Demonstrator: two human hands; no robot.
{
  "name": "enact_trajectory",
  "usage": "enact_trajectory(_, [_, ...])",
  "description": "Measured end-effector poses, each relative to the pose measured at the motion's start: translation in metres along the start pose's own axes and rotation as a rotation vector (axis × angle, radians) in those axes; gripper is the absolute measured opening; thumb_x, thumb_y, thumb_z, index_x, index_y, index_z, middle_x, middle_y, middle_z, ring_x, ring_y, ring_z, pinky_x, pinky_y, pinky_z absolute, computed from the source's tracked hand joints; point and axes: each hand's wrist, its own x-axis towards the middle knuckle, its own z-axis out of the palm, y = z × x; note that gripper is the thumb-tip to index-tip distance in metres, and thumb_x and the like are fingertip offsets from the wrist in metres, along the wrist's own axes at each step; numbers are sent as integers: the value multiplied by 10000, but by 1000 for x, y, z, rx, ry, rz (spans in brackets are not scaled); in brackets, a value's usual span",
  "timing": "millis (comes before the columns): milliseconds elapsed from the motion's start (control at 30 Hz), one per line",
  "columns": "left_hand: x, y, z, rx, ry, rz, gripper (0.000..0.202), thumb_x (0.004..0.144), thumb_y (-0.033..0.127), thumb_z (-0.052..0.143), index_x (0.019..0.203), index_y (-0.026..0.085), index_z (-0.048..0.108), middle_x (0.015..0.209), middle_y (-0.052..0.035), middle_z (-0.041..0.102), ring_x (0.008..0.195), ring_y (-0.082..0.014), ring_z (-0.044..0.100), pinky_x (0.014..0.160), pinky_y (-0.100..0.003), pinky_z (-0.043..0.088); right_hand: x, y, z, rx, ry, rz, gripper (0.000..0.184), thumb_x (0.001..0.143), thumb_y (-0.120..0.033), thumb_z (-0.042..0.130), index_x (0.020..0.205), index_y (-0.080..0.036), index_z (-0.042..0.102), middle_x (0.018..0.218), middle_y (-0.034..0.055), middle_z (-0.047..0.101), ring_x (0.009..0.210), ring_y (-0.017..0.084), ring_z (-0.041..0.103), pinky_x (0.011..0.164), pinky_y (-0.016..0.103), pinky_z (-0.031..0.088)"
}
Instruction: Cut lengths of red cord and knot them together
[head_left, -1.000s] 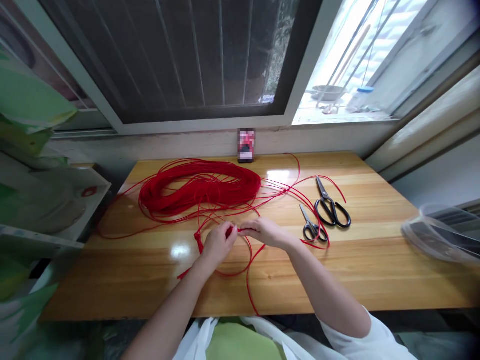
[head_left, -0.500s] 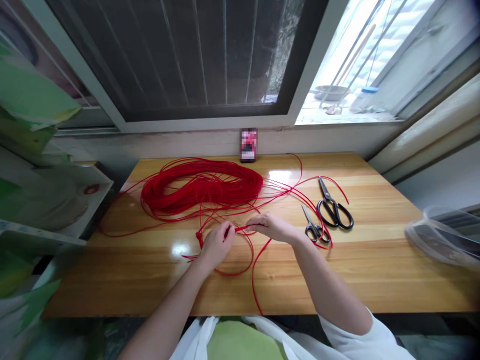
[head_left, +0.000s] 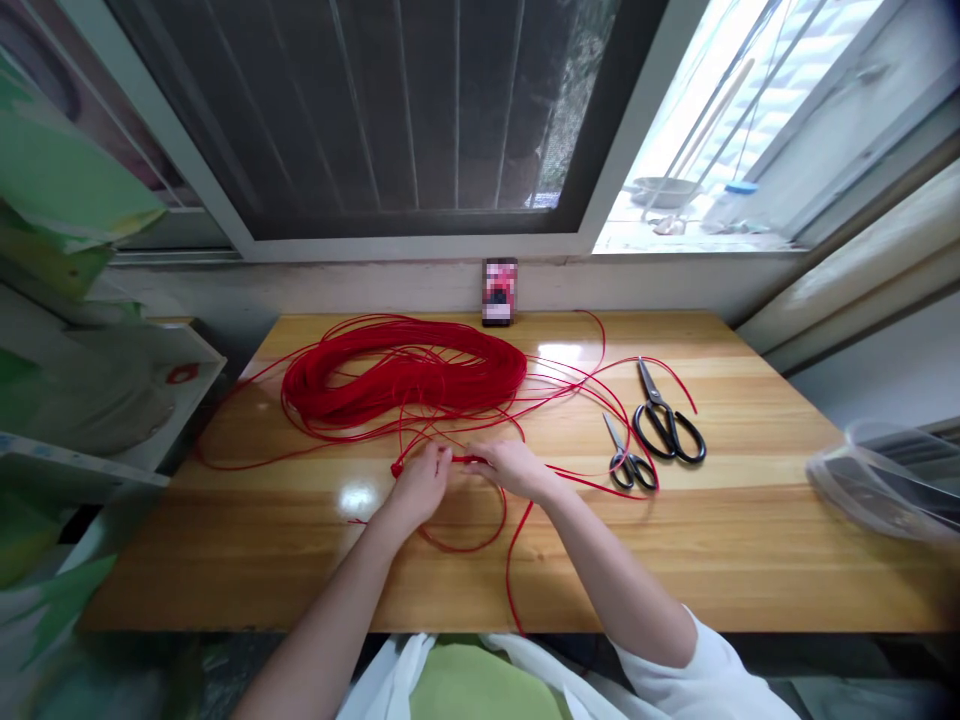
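A short stretch of red cord point(head_left: 463, 459) runs between my two hands, just above the wooden table. My left hand point(head_left: 421, 485) is closed on it, thumb and fingers pinched together. My right hand point(head_left: 514, 468) pinches the same cord a little to the right. A red knot point(head_left: 397, 469) sits just left of my left hand. Beyond my hands lies a large coil of red cord point(head_left: 487, 365), with loose strands trailing right and toward the table's front edge. What the fingertips cover is hidden.
Small black-handled scissors point(head_left: 630, 465) and larger black-handled scissors point(head_left: 667, 425) lie on the right of the table point(head_left: 750, 540), loose cord crossing near them. A phone point(head_left: 499, 292) leans upright against the wall. A clear plastic container point(head_left: 862, 480) stands at the right edge.
Both hands have shifted left, the right one more, so they are closer to each other. The knot now lies nearer my left hand. The coil and scissors have stayed put.
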Motion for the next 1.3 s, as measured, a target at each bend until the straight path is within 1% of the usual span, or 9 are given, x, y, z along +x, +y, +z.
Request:
enact_trajectory(200, [1, -31, -36, 145, 255, -184, 258, 832, 386, 395, 979, 197, 491, 887, -75, 645, 743, -197, 611, 609, -283, 401, 0, -2, -3, 20, 27, -95, 400, 879, -466, 375, 749, -178, 621, 702, 26, 646, 630, 119, 559, 547, 207, 306])
enact_trajectory(333, [1, -60, -36, 211, 115, -186, 311, 718, 404, 567, 918, 172, 514, 925, -96, 629, 789, -205, 601, 638, -282, 419, 0, 5, 3, -94, 47, 26, 437, 899, -426, 346, 693, -168, 633, 671, 40, 645, 605, 126, 554, 531, 222, 292])
enact_trajectory(433, [0, -65, -28, 224, 56, -164, 212, 704, 324, 591, 842, 172, 540, 902, -89, 629, 808, -209, 594, 677, -293, 427, 3, 10, 9, -144, 99, 144, 353, 886, -375, 389, 752, -179, 650, 723, 48, 658, 675, 152, 570, 580, 235, 350])
enact_trajectory(533, [-2, -52, -21, 115, 172, -76, 134, 743, 248, 544, 854, 174, 531, 891, -72, 616, 807, -187, 587, 700, -293, 438, 3, 9, 8, -124, 280, 106, 211, 821, -331, 517, 907, -188, 646, 868, 71, 652, 841, 200, 552, 740, 297, 413])
enact_trajectory(633, [-5, -27, -17, -125, 320, 78, 229, 769, 261, 531, 977, 178, 487, 920, -62, 590, 787, -156, 582, 690, -274, 464, 2, -7, 0, -20, 471, -17, 276, 810, -276, 537, 1073, -205, 583, 1003, 89, 599, 946, 217, 511, 838, 350, 417])
enact_trajectory(700, [-7, -9, -15, -206, 347, 172, 285, 759, 260, 557, 1023, 190, 474, 899, -47, 582, 767, -147, 580, 712, -286, 476, 1, -22, -7, 78, 542, -68, 279, 830, -248, 507, 1103, -223, 559, 1037, 87, 569, 969, 203, 506, 839, 343, 433])
enact_trajectory(867, [-12, 23, -12, -357, 360, 329, 323, 717, 189, 603, 1012, 202, 470, 1007, -58, 501, 834, -137, 577, 753, -299, 502, -1, -41, -19, 246, 547, -150, 211, 819, -252, 534, 1023, -232, 581, 1014, 73, 544, 925, 174, 539, 789, 311, 468])
enact_trajectory(1067, [-14, 31, -12, -579, 271, 362, 380, 710, 184, 619, 1039, 218, 431, 1055, -59, 478, 900, -142, 581, 806, -313, 499, -7, -32, -31, 282, 542, -203, 169, 832, -194, 496, 974, -212, 586, 963, 69, 566, 879, 155, 555, 758, 294, 472])
enact_trajectory(1300, [-5, 32, -18, -318, 320, 379, 39, 730, 189, 595, 762, 173, 580, 776, -16, 558, 724, -121, 564, 687, -254, 491, -3, -31, -31, 230, 520, -114, 156, 778, -156, 529, 915, -200, 589, 910, 49, 571, 811, 145, 561, 720, 273, 468])
